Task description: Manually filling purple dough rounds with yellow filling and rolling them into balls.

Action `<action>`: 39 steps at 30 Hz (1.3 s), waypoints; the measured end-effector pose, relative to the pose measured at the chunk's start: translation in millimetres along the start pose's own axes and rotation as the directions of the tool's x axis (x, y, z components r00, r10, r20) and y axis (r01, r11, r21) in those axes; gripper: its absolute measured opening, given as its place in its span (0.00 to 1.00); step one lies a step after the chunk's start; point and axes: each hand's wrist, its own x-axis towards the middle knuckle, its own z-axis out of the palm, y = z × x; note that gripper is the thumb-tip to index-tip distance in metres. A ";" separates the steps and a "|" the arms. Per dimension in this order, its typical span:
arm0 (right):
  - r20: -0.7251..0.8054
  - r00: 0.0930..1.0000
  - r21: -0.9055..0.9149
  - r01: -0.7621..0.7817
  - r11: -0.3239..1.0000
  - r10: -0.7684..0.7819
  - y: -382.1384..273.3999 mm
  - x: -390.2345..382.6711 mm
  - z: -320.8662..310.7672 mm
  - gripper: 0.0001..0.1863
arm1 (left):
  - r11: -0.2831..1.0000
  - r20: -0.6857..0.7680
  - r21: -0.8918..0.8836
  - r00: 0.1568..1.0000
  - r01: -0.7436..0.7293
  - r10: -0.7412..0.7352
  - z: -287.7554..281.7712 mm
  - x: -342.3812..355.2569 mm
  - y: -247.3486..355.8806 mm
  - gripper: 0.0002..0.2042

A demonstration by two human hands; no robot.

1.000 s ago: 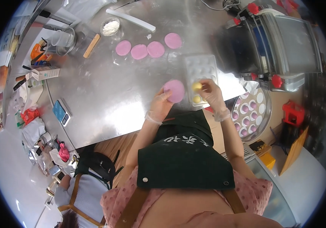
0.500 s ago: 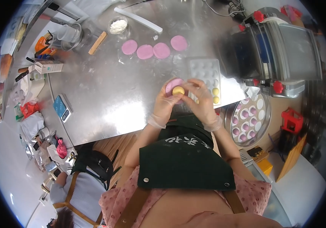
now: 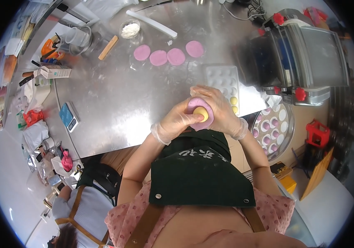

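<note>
Both of my hands wear clear plastic gloves and meet just above the near edge of the steel table. A pink dough round [image 3: 199, 102] curves up around a yellow filling ball [image 3: 201, 113] between them. My right hand [image 3: 221, 110] is wrapped around the dough's far and right side. From the left, my left hand [image 3: 175, 124] grips the dough's edge, its thumb on the yellow ball. How the fingers lie under the dough is hidden. Beside my right hand is a white tray with round hollows [image 3: 221, 74], several yellow balls [image 3: 234, 100] in its near right corner.
Several flat pink dough rounds [image 3: 176, 56] lie farther back, near a bowl of white powder [image 3: 130, 29], a white rod [image 3: 154, 25] and a wooden stick [image 3: 108, 47]. A scale [image 3: 68, 117] sits left. Right are a machine [image 3: 292, 58] and a round pan [image 3: 285, 142]; another person [image 3: 78, 211] is lower left.
The dough and ball have come slightly right and nearer my body. My right hand has gone from pinching at the ball to cupping the dough, and my left thumb now lies on the ball.
</note>
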 end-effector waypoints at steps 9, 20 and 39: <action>-0.167 0.982 0.063 0.103 0.993 -0.092 -20.8 6.2 -2.5 0.41 | 0.998 -0.002 0.006 0.998 0.057 -0.057 15.8 -8.3 13.5 0.24; -0.119 0.990 -0.014 0.080 0.997 -0.081 -30.5 6.3 -12.3 0.40 | 0.986 0.063 0.145 0.994 0.084 -0.094 9.8 -10.9 18.0 0.20; -0.045 0.997 -0.021 0.064 0.998 -0.065 -30.9 8.8 -7.3 0.39 | 0.963 0.054 0.262 0.995 0.063 -0.080 13.5 -6.0 19.9 0.18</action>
